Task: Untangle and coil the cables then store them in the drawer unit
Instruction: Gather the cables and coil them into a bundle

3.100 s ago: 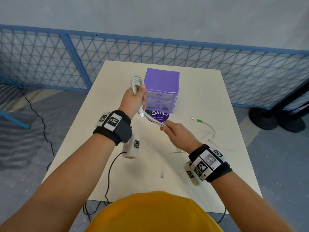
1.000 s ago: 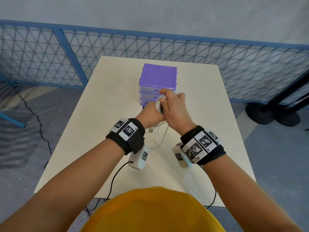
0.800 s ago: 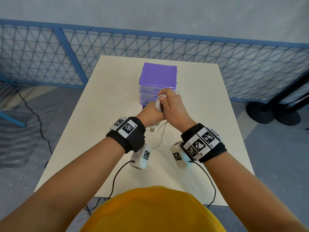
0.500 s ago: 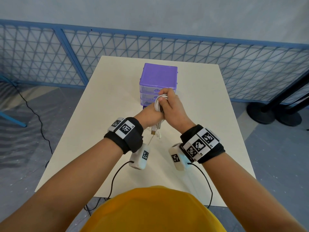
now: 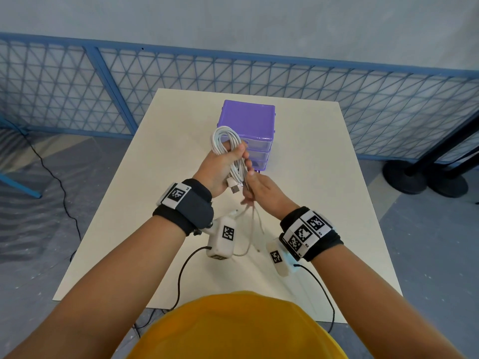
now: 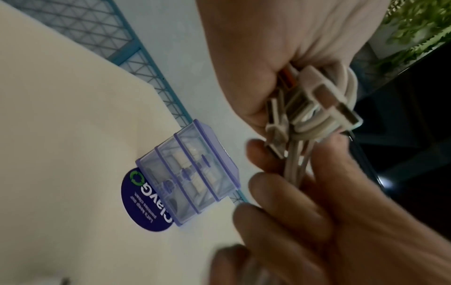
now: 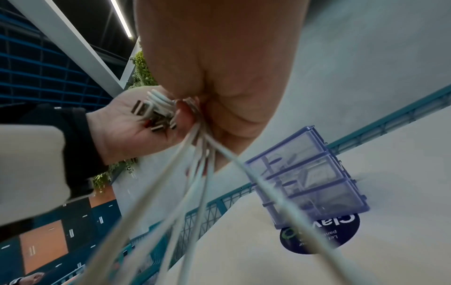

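A coil of white cables [image 5: 225, 141] stands up from my left hand [image 5: 233, 156], which grips it at its lower part in front of the purple drawer unit [image 5: 246, 120]. Several USB plugs [image 6: 327, 100] stick out below that fist. My right hand [image 5: 250, 182] is just under the left, its fingers round the loose cable tails [image 5: 252, 216], which hang down to the table. The right wrist view shows these tails [image 7: 195, 173] streaming out of the right palm. The drawer unit [image 6: 190, 177] has its three clear drawers shut, with cables dimly visible inside.
The drawer unit stands mid-table on a round dark sticker [image 7: 322, 237]. The cream table [image 5: 311, 203] is bare on both sides of my hands. A blue mesh fence [image 5: 363, 94] runs behind it, with black stand bases [image 5: 425, 177] on the floor at right.
My left hand has lifted the coil up and to the left, so its loops show. My right hand has come off the coil's top and dropped below the left hand onto the tails.
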